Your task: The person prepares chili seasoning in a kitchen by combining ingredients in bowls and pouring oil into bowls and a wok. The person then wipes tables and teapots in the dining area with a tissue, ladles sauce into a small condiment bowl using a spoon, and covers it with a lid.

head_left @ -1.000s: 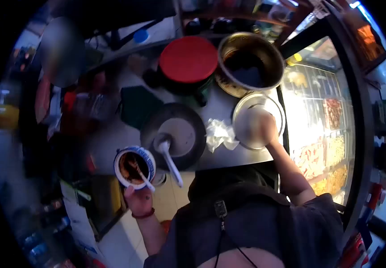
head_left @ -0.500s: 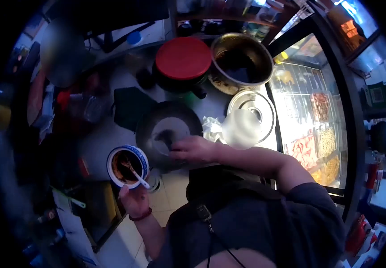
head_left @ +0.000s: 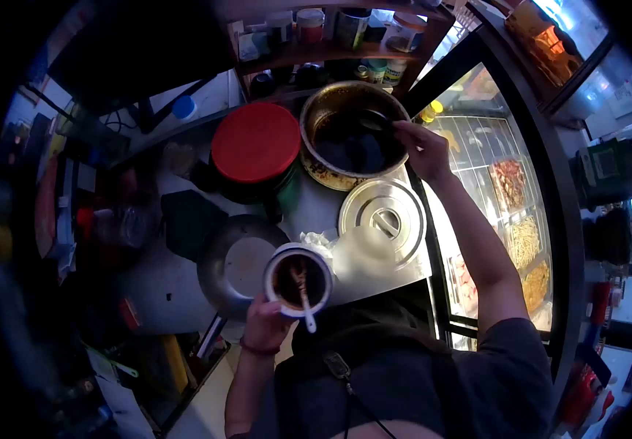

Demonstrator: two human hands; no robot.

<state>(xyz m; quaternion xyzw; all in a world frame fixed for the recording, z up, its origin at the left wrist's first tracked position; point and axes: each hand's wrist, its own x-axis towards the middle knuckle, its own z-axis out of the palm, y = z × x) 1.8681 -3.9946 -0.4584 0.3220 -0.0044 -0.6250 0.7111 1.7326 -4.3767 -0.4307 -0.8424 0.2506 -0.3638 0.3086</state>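
My left hand [head_left: 266,322] is closed around a white bowl [head_left: 272,301] with a blue-patterned rim. Dark sauce [head_left: 287,274] lies in it, and a white spoon [head_left: 306,300] leans over its near edge. At the right rim of a large metal pot [head_left: 316,172], my right hand [head_left: 424,152] pinches the handle of what looks like a dark ladle [head_left: 371,121]. The ladle's head is over or in the dark liquid [head_left: 349,150]; I cannot tell how deep. Below the pot lies a round metal lid [head_left: 366,214].
A wok [head_left: 244,265] sits left of the bowl, its handle pointing toward me. Beside the pot stands a container with a red lid [head_left: 254,143]. On the right, a glass-sided case [head_left: 469,183] holds trays of food. Shelves with jars [head_left: 310,28] rise behind.
My right hand has gone from over the wok up to the pot. My left hand has brought the bowl rightward, in front of the metal lid. The camera view has shifted too.
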